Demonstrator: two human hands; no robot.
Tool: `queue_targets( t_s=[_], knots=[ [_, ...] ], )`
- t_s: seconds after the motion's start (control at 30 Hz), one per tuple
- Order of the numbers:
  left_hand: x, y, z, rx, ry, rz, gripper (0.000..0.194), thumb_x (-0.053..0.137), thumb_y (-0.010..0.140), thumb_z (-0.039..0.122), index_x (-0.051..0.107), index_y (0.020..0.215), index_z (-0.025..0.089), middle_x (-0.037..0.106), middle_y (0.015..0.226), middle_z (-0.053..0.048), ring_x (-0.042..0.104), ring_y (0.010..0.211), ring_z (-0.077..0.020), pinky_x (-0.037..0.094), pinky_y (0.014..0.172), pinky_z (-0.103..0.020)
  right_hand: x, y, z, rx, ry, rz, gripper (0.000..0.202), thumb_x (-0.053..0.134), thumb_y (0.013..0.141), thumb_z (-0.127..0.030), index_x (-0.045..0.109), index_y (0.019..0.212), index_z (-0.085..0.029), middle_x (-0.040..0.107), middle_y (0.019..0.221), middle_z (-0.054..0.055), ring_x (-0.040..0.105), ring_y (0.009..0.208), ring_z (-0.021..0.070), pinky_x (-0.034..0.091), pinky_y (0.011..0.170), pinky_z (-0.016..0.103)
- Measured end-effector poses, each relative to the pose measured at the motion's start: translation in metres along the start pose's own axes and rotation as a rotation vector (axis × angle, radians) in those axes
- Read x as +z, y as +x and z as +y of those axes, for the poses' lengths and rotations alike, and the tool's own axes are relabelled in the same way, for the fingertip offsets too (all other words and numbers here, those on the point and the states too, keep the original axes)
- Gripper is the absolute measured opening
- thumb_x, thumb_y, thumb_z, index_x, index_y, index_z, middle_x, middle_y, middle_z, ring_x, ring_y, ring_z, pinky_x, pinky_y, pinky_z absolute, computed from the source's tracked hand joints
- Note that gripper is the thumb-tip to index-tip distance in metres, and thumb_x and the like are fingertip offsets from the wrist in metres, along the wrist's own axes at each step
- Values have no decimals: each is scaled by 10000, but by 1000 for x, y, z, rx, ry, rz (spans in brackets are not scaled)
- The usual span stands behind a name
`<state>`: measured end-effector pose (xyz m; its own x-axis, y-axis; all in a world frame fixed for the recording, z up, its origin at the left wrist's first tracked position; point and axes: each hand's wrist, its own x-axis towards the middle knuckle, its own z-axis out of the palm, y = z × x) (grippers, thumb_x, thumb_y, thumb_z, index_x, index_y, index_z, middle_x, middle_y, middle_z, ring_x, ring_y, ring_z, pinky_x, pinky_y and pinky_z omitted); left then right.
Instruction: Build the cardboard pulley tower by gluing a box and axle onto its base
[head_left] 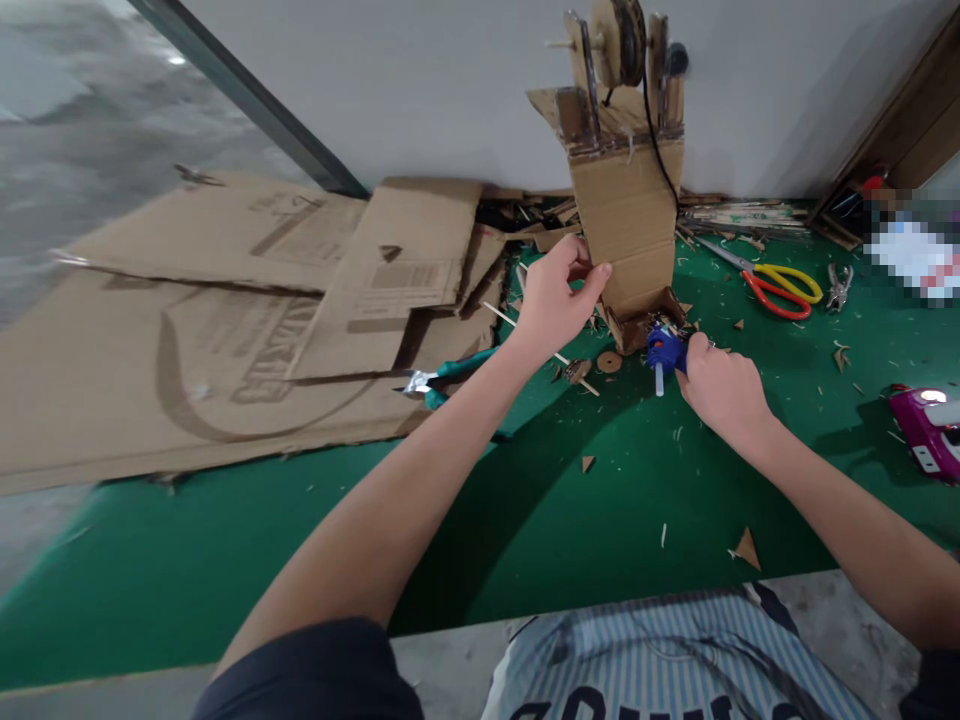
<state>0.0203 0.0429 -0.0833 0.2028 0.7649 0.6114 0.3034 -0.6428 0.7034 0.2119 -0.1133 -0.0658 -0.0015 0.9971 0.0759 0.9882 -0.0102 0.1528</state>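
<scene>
A tall cardboard structure point(628, 220) stands upright near the wall, with a wheel point(619, 42) on a stick between supports at its top and a black cord hanging down its front. My left hand point(559, 295) holds the lower left edge of this structure, thumb on its front face. In my right hand point(724, 385) is a blue glue gun point(664, 350), its body mostly covered by my fingers, close to the structure's open base. A translucent glue stick point(659, 380) sticks out of it. Left of the base lie a small cardboard disc point(609, 362) and a thin wooden stick point(501, 315).
Cardboard sheets point(225, 340) cover the left of the green table point(300, 570). Teal-handled pliers point(435, 384) lie by my left forearm. Scissors point(780, 285), small pliers point(839, 288) and a magenta device point(926, 430) are at right. Cardboard scraps are scattered about; thin sticks point(750, 218) lie along the wall.
</scene>
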Motion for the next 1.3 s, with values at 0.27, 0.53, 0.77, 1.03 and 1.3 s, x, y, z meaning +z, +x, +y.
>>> queue_targets(
  t_s=[0.27,0.53,0.77,1.03,1.3],
  knots=[
    [-4,0,13,-2,-18,-69,207,617,925,317,452,834,231,553,778,11,671,718,-153,577,645,-292,-6,0,0,32,7,3,163,513,997,-240,556,1059,-95,760,867,196,773,763,298,358,527,301],
    [-3,1,13,13,-24,-67,192,606,919,285,444,829,232,535,771,11,649,696,-141,557,610,-276,-5,0,2,25,20,66,164,530,989,-244,550,1083,-111,755,844,150,764,734,279,298,511,308],
    [-4,0,12,17,6,-68,199,611,929,316,454,840,231,552,789,6,661,730,-145,571,632,-280,-8,-3,1,28,18,21,174,521,995,-273,545,1080,-123,754,847,148,767,750,290,307,519,304],
    [-3,1,10,38,1,-71,197,591,941,271,425,842,234,525,792,9,655,748,-155,582,661,-310,-6,-1,3,12,15,2,173,475,1003,-232,536,1111,-112,763,907,178,774,774,296,336,530,300],
    [-4,1,12,39,19,-73,222,604,951,283,417,840,236,508,785,14,638,707,-142,558,618,-284,-4,-1,5,13,4,39,157,469,1005,-225,539,1083,-108,755,857,177,766,731,293,325,516,302]
  ],
)
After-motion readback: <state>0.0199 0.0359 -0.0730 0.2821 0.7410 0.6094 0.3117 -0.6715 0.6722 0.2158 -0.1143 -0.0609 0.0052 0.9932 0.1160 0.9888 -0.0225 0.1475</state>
